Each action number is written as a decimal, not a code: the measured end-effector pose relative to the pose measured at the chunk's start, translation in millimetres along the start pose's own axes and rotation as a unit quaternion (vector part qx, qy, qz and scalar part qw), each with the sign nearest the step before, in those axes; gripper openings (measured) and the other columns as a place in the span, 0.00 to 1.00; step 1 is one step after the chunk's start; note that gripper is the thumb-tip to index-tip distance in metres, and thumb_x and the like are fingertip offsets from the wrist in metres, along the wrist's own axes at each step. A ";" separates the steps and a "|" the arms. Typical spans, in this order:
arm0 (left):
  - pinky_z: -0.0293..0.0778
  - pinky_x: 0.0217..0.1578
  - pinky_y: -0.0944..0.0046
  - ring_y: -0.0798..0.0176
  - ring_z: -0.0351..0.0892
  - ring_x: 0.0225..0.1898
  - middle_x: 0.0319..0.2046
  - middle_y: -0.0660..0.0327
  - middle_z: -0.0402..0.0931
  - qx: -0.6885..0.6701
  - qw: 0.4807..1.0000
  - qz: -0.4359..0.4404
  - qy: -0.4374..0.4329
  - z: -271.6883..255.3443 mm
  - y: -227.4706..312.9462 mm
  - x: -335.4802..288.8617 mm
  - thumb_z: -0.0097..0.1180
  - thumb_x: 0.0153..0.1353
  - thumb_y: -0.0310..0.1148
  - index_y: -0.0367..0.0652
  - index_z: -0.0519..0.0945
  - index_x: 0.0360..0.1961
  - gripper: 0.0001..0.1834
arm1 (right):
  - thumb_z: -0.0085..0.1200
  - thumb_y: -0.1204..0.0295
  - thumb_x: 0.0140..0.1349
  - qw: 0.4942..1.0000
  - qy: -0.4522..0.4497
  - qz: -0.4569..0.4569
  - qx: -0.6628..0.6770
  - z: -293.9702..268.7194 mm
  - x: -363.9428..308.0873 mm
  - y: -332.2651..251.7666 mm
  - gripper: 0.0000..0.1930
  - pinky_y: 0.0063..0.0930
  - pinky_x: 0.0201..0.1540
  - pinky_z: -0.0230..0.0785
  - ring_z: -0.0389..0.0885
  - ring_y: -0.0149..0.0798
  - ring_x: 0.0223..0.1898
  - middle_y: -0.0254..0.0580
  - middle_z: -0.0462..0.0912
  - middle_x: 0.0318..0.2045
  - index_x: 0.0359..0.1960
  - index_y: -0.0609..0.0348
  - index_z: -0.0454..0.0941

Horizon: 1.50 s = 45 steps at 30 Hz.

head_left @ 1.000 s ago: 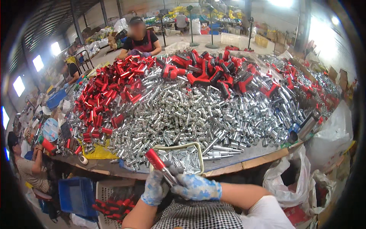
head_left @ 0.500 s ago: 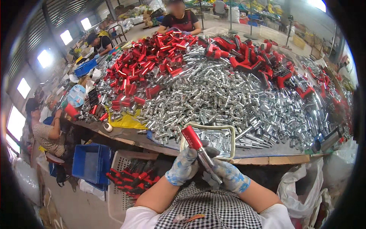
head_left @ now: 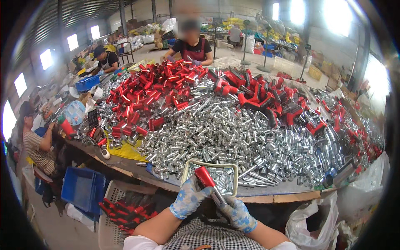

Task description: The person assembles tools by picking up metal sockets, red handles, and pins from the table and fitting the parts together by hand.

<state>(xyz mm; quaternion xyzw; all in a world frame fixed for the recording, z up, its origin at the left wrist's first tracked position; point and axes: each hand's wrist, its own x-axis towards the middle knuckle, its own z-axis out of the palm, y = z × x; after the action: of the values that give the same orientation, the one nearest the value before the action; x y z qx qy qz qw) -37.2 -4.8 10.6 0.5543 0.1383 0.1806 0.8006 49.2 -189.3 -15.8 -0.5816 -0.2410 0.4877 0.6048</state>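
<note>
A red tube with a silver metal shaft (head_left: 205, 176) slants between my gloved hands in front of my apron. My left hand (head_left: 188, 199) is closed round its middle, thumb lying along the tube. Round the silver lower end, my right hand (head_left: 239, 213) has its fingers closed and hides the tip. Just beyond the tube's top, at the table edge, stands a cream tray (head_left: 236, 177) holding slim silver metal pins (head_left: 223, 180).
A large heap of silver metal parts (head_left: 216, 129) covers the table, with red tubes (head_left: 143, 93) and red-and-black handles (head_left: 266, 98) on top. Blue bins (head_left: 83, 187) and a perforated crate (head_left: 109, 227) of red parts stand lower left. Several people work around.
The whole view has shifted, showing more of the room. My right hand has closed round the shaft's lower end, which showed before. My left hand keeps its hold.
</note>
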 end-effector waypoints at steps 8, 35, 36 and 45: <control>0.74 0.54 0.56 0.55 0.81 0.47 0.44 0.54 0.79 -0.162 0.986 -0.002 -0.049 -9.5 -10.5 10.0 0.69 0.46 0.25 0.34 0.66 0.59 0.37 | 0.55 0.58 0.65 1.000 -0.003 -0.011 0.016 11.2 5.9 -12.8 0.27 0.20 0.28 0.65 0.71 0.23 0.26 0.33 0.77 0.29 0.60 0.63 0.70; 0.79 0.46 0.56 0.55 0.80 0.48 0.49 0.51 0.75 -0.167 0.983 -0.014 -0.071 -23.9 -27.1 4.1 0.58 0.60 0.59 0.39 0.66 0.56 0.37 | 0.49 0.59 0.66 0.806 -0.102 -0.175 -0.556 -29.4 61.6 -72.0 0.19 0.40 0.49 0.75 0.83 0.53 0.42 0.54 0.83 0.43 0.52 0.54 0.80; 0.78 0.42 0.59 0.59 0.80 0.44 0.45 0.54 0.76 -0.109 0.993 -0.018 -0.048 -30.5 -26.2 3.0 0.58 0.60 0.59 0.39 0.66 0.55 0.36 | 0.51 0.58 0.65 0.853 -0.004 -0.116 -0.509 -38.2 78.4 -77.6 0.19 0.42 0.48 0.76 0.84 0.51 0.41 0.51 0.84 0.42 0.51 0.54 0.80; 0.71 0.27 0.69 0.71 0.73 0.25 0.28 0.64 0.74 0.087 0.996 -0.005 -0.004 -26.6 -14.8 1.0 0.66 0.54 0.60 0.34 0.70 0.53 0.40 | 0.54 0.73 0.55 0.715 0.199 -0.061 -0.667 -76.4 154.9 -82.4 0.16 0.47 0.50 0.73 0.82 0.57 0.44 0.59 0.84 0.38 0.47 0.61 0.77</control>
<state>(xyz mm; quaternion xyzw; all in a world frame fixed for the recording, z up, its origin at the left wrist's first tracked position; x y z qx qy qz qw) -45.5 13.2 -12.5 0.6217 0.1531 0.1612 0.7511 203.5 -77.7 2.9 -0.9018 -0.4129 0.0351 0.1226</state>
